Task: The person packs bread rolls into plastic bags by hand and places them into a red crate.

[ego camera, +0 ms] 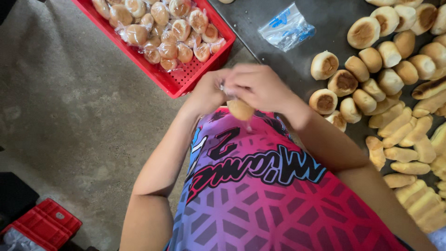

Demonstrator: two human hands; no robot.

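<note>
Both my hands meet in front of my chest, just off the near edge of the metal table [260,23]. My left hand [206,93] and my right hand [260,86] pinch the top of a small clear plastic bag with a round bread roll [240,110] hanging inside it. The fingers of both hands are closed on the bag's neck. Right beside my left hand stands a red plastic crate [186,81] filled with several bagged rolls [162,28].
Loose round buns [371,69] and long rolls [409,148] cover the right of the table. A stack of clear plastic bags [285,29] lies at the table's back. Grey concrete floor [69,102] is on the left, with another red crate [44,223] at the bottom left.
</note>
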